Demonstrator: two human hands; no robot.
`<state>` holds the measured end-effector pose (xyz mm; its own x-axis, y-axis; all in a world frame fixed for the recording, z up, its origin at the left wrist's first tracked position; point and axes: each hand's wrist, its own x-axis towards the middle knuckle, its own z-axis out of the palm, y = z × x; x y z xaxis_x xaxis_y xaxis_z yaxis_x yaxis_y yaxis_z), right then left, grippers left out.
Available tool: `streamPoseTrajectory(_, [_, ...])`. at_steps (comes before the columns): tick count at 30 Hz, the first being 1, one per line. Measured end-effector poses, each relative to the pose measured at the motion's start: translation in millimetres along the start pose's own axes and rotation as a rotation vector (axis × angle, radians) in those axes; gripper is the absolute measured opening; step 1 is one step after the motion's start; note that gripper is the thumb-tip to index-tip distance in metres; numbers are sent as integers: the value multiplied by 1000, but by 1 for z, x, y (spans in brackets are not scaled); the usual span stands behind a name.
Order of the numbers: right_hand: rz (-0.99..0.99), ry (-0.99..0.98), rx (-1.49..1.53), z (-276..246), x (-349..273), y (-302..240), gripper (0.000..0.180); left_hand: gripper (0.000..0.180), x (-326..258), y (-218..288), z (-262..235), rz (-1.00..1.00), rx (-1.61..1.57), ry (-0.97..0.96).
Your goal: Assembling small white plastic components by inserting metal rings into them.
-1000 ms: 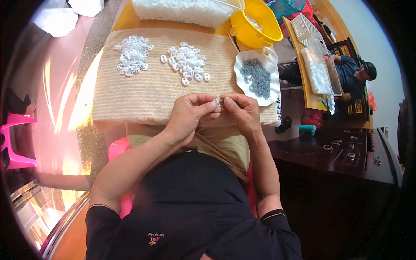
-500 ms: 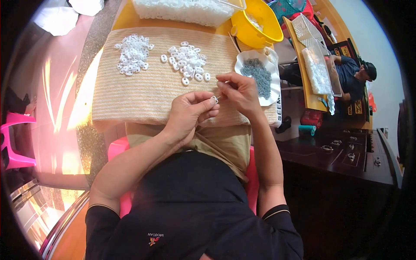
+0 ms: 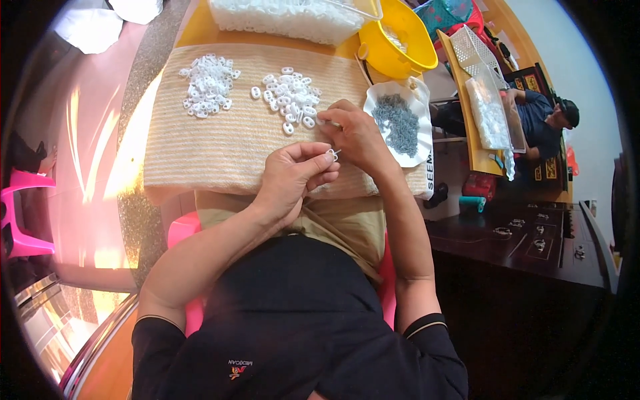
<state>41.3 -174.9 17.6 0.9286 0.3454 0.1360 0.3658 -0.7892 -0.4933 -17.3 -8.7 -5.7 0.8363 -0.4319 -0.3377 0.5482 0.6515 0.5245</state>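
Observation:
My left hand [image 3: 293, 175] pinches a small white plastic piece [image 3: 331, 155] between thumb and fingertips, with a thin grey bit sticking out of it. My right hand [image 3: 357, 137] reaches over the towel, its fingertips closed on a white oval piece with two holes, mostly hidden under them, at the right edge of a loose pile of such ovals [image 3: 292, 93]. Farther left lies a second heap of small white plastic pieces [image 3: 207, 85]. To the right of my right hand, a white scalloped tray [image 3: 423, 152] holds many small grey pieces [image 3: 399, 123], too small to name.
A striped beige towel [image 3: 200, 157] covers the work surface. At the back stand a clear bin [image 3: 283, 23] full of white pieces and a yellow basin [image 3: 393, 57]. A person [image 3: 540, 120] sits at another table [image 3: 460, 87] to the right. A pink stool [image 3: 30, 213] is at the left.
My right hand has moved forward and left to the oval pieces, its fingertips now over the one at the edge. My left hand stays nearly in place with its white piece.

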Motion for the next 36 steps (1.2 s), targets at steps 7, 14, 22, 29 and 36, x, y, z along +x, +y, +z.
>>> streamPoseTrajectory(7, [-81,137,-38,7,-3,12,17,12,0,1,1,8,4,18])
streamPoseTrajectory(14, [258,39,595,0,-14,7,16,10,-1,5,2,43,-16,22])
streamPoseTrajectory(22, [335,98,967,1,-23,5,20,11,-1,5,2,44,-20,24])
streamPoseTrajectory(29, [324,106,945,3,-24,5,27,10,-1,7,3,47,-16,23])
streamPoseTrajectory(36, [277,179,804,12,-25,8,24,11,-1,8,2,52,-16,20])
